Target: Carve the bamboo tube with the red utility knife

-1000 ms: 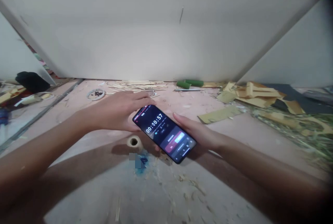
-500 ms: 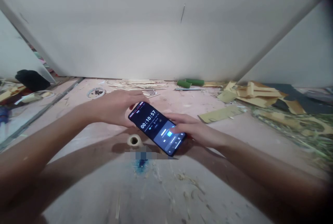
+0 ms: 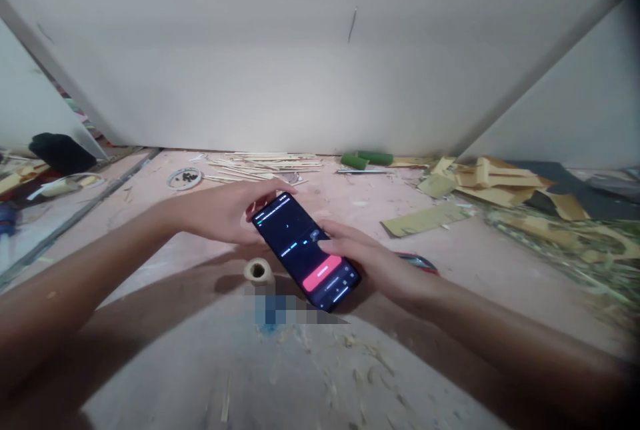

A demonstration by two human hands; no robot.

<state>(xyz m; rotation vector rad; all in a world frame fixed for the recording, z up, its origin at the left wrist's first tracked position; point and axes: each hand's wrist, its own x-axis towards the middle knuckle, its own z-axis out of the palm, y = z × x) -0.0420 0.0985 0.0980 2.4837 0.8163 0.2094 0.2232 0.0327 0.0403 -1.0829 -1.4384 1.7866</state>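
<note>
A black smartphone (image 3: 305, 250) is held tilted above the work surface, its dark screen lit with a red button near the lower end. My left hand (image 3: 235, 210) grips its upper left edge, fingers curled behind it. On the other side, my right hand (image 3: 365, 253) holds the lower right edge, the thumb over the screen. Just left of the phone stands a pale hollow roll (image 3: 258, 271), beside a blurred-out patch. A red and dark object (image 3: 419, 262) shows partly behind my right wrist; I cannot make out its kind.
Thin wooden sticks (image 3: 265, 167) and green cylinders (image 3: 367, 159) lie along the white panel (image 3: 280, 83). A round dish (image 3: 184, 179) holds small dark bits. Folded yellowish scraps (image 3: 490, 177), a flat strip (image 3: 427, 219) and shredded straw (image 3: 565, 243) spread at the right.
The phone's screen has switched from a running timer to a dark page with a red button. Both hands and phone have shifted slightly, uncovering the red and dark object.
</note>
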